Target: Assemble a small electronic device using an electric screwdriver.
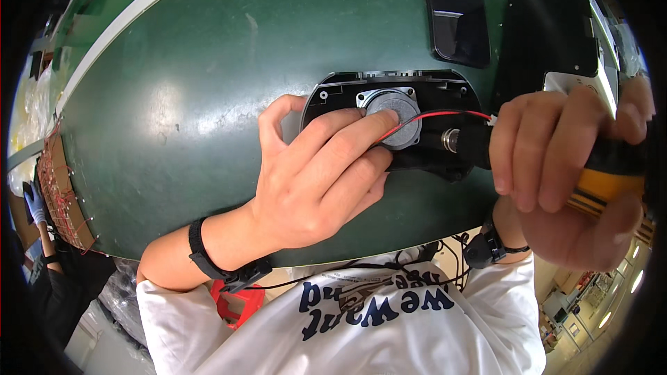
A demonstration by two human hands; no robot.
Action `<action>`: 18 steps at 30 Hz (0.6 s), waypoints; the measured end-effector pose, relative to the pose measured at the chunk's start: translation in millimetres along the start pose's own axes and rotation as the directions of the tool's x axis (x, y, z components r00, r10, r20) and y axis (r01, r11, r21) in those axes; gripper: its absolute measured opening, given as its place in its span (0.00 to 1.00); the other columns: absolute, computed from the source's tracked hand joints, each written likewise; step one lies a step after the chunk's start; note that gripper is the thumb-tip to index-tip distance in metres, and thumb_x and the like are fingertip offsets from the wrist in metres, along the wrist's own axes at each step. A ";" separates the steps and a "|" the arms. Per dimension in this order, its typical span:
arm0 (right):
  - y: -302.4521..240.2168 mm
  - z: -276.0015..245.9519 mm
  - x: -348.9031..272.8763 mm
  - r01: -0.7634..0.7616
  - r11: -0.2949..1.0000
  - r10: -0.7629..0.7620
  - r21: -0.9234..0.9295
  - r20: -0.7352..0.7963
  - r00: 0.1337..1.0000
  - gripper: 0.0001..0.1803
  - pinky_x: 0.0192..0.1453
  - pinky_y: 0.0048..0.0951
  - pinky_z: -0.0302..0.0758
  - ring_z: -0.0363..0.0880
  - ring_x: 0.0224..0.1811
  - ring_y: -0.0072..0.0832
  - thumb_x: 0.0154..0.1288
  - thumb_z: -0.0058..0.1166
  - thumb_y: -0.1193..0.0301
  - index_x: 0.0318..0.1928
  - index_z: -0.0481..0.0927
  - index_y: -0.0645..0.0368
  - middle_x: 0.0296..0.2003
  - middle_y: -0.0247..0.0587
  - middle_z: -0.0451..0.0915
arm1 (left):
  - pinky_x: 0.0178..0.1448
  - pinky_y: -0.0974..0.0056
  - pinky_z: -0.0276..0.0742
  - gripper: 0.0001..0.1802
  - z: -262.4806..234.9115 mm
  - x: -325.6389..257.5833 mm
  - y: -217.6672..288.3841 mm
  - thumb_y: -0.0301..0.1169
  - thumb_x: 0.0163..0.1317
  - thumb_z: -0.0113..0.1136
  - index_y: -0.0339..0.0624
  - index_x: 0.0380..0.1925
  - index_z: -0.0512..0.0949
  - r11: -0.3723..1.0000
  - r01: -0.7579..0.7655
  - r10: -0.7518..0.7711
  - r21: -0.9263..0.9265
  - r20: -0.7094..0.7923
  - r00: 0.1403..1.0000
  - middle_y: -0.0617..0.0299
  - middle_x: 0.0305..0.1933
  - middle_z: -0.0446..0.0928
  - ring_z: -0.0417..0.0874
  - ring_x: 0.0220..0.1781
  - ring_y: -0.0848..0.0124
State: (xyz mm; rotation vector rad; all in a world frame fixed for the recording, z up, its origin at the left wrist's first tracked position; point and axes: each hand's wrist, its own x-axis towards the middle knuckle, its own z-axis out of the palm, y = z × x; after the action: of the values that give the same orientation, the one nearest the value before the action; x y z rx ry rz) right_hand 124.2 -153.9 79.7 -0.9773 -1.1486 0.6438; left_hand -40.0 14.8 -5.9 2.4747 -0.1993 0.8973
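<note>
Left hand [313,187] on speaker [405,136], right hand [556,167] round tool [606,184]

Far left, a co-worker [66,298] in black, beyond the left edge of the green bench [187,62]. A brown board [61,180] strung with red wire stands along that edge.

Left wrist wears a black band [201,248]. Left hand comes over the near edge, palm down, fingers a little apart, gripping nothing: one bent at the shell's left end, two tips resting on the speaker. The black shell [445,94] lies open nearer the bench's near edge, right of centre; the grey, round speaker sits in its middle.

Red and black leads [445,113] run from the speaker toward the right hand and end in a white plug [493,120]. Phone [458,14], dark, by the far edge.

Right hand, partly blurred: fingers wrapped on the yellow and black tool, its black nose pointing left at the shell's right end. Contact there: cannot tell. Black box [545,35] at the far right corner.
</note>
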 end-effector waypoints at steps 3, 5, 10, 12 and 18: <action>-0.9 0.9 -0.9 -0.012 1.000 0.011 -0.010 -0.030 1.000 0.28 0.26 0.23 0.73 0.71 0.20 0.19 0.73 0.54 0.54 0.64 0.63 0.51 0.26 0.28 0.73 | 0.55 0.51 0.64 0.19 -4.4 1.6 -1.5 0.25 0.36 0.75 0.42 0.33 0.80 1.000 -0.014 0.015 -0.022 0.048 0.999 0.53 0.50 0.83 0.85 0.47 0.59; 1.8 0.8 0.0 0.027 1.000 -0.027 -0.006 -0.010 1.000 0.28 0.26 0.23 0.73 0.71 0.20 0.18 0.72 0.55 0.54 0.63 0.62 0.51 0.26 0.28 0.73 | 0.56 0.51 0.64 0.19 -5.6 2.0 -1.1 0.25 0.36 0.74 0.42 0.33 0.80 1.000 -0.011 0.012 -0.022 0.062 0.998 0.53 0.51 0.83 0.85 0.47 0.58; -3.2 3.7 -0.5 -0.005 1.000 0.005 -0.024 -0.005 1.000 0.27 0.26 0.22 0.73 0.72 0.20 0.18 0.72 0.57 0.54 0.62 0.62 0.51 0.26 0.28 0.73 | 0.56 0.51 0.65 0.18 -6.8 1.8 -1.5 0.24 0.37 0.72 0.41 0.33 0.80 1.000 0.009 -0.007 -0.017 0.090 0.996 0.53 0.51 0.83 0.85 0.49 0.57; -3.7 4.0 -0.7 -0.025 0.999 0.024 -0.044 -0.010 1.000 0.27 0.26 0.22 0.73 0.72 0.20 0.18 0.72 0.57 0.54 0.61 0.62 0.51 0.26 0.28 0.73 | 0.56 0.52 0.65 0.17 -7.0 3.2 -1.1 0.24 0.37 0.72 0.41 0.32 0.80 1.000 0.018 -0.016 -0.021 0.088 0.996 0.53 0.51 0.83 0.86 0.50 0.57; -3.3 1.9 -1.8 -0.003 1.000 0.003 -0.017 -0.028 1.000 0.27 0.26 0.21 0.75 0.73 0.19 0.18 0.71 0.58 0.54 0.60 0.62 0.51 0.24 0.28 0.73 | 0.54 0.52 0.65 0.17 -6.3 3.3 -1.3 0.24 0.37 0.72 0.41 0.31 0.80 1.000 0.009 -0.008 -0.011 0.086 0.996 0.54 0.50 0.82 0.85 0.47 0.58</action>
State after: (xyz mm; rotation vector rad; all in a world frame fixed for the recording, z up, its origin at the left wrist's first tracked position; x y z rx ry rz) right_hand 121.7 -156.3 82.1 -0.9999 -1.1294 0.6218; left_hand -40.6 19.2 -0.2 2.5036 -0.2226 0.7847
